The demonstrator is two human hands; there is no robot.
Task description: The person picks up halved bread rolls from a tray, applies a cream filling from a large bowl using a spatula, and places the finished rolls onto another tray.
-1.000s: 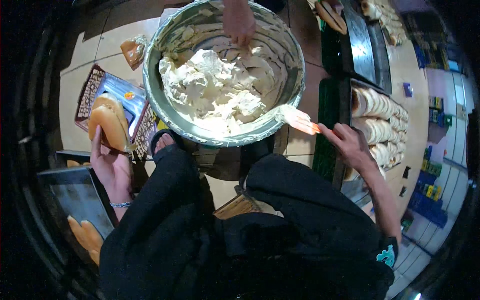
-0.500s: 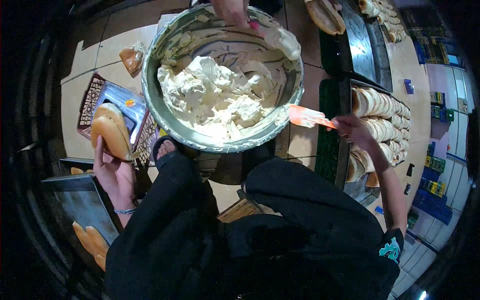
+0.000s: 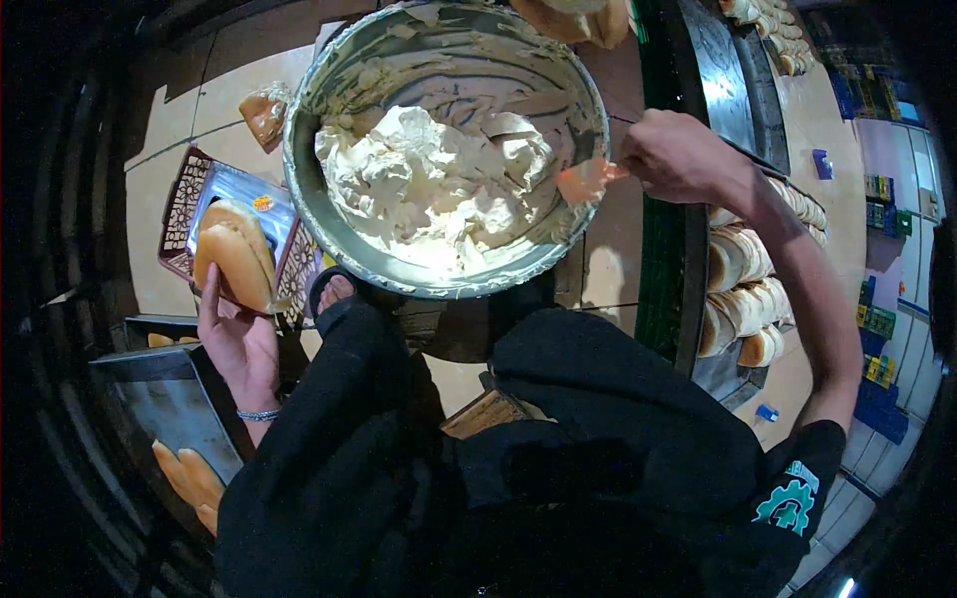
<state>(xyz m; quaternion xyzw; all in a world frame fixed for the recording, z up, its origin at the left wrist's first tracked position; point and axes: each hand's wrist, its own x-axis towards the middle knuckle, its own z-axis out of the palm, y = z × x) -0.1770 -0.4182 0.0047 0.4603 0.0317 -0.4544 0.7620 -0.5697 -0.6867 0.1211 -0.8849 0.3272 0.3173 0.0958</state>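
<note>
At the far left a dark tray (image 3: 169, 419) held a few buns (image 3: 189, 478) at its near edge. Above it, the left hand (image 3: 239, 344) had its fingers (image 3: 212, 299) curled round a bun (image 3: 234, 254), holding it over a brown crate (image 3: 184, 214). Whether that bun was split or filled could not be told, so the filling looked not yet done.

In the middle stood a big metal bowl (image 3: 329, 234) on the tiled floor, with plenty of pale cream (image 3: 439, 184) left in it and smears up its walls.

To the right, the right hand (image 3: 678, 154) was closed round the handle of an orange spatula (image 3: 588, 179), fingers tight; its blade was at the bowl's right rim, touching cream. Further right, rows of buns filled a tray (image 3: 743, 289), so judging by these, much work remained.
</note>
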